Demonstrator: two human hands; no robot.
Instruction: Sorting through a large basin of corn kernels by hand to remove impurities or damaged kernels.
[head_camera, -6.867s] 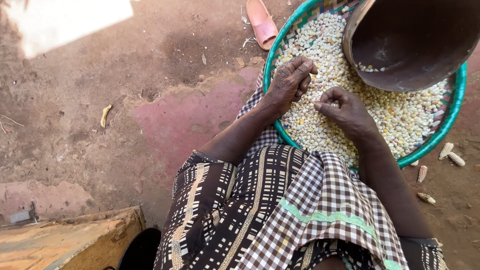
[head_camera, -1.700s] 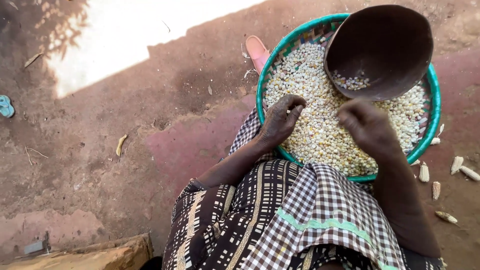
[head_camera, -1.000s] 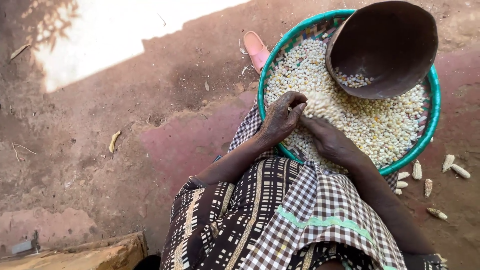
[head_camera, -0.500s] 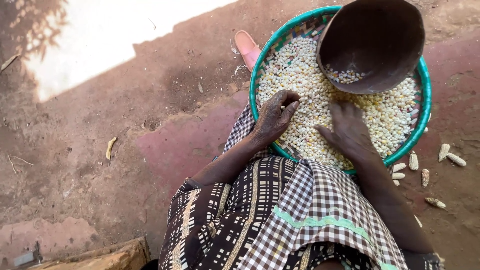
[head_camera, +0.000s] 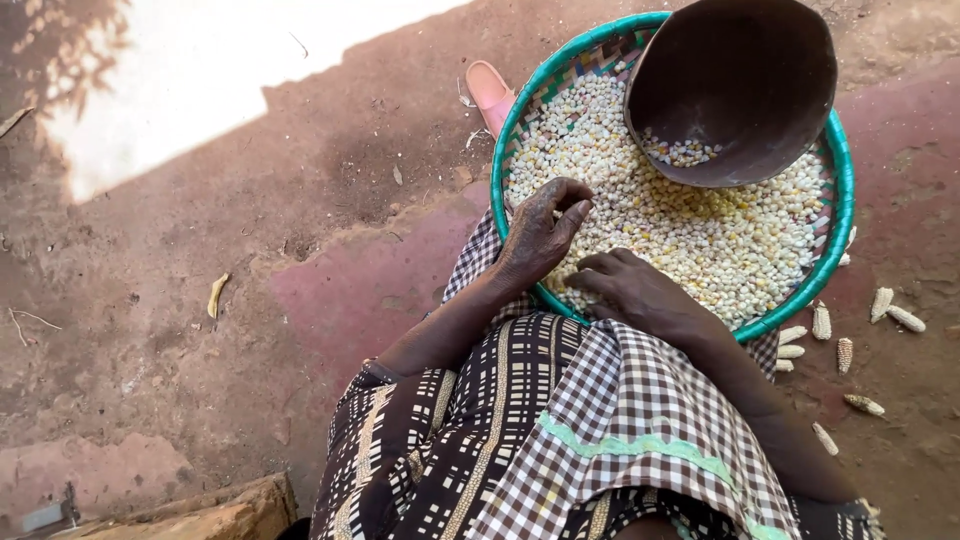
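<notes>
The head camera looks straight down at a seated person's lap and a round woven basket (head_camera: 848, 215) with a teal rim, which fills the upper right of the frame and rests on bare reddish-brown ground (head_camera: 300, 300). The basket is heaped with pale, shelled maize kernels (head_camera: 700, 240), white with some yellow ones mixed in. A dark brown bowl (head_camera: 735, 85) sits tilted in the basket's upper part, its mouth facing the camera, with a small cluster of kernels lying inside its lower wall.

The left hand (head_camera: 540, 235) is at the basket's near left rim, just right of the frame's centre. Its fingers are curled inward with the fingertips bunched together over the kernels; whether they pinch anything cannot be told. The right hand (head_camera: 630, 285) lies just below and to the right of it, at the basket's lower edge, palm down, fingers loosely bent and spread on the kernels, gripping nothing that shows. The two hands are close together but apart.

The person's lap, in the lower centre, is covered by a brown-and-white checked cloth (head_camera: 620, 420) with a pale green trim, over a dark patterned garment (head_camera: 440, 440).

To the right of the basket, at the lower right of the frame, several stripped maize cobs (head_camera: 850, 352) lie scattered on the ground. A pink sandal (head_camera: 492, 92) pokes out beside the basket's upper left rim. A bright patch of sunlight (head_camera: 230, 70) covers the upper left, and a dry husk scrap (head_camera: 217, 294) lies at the left.
</notes>
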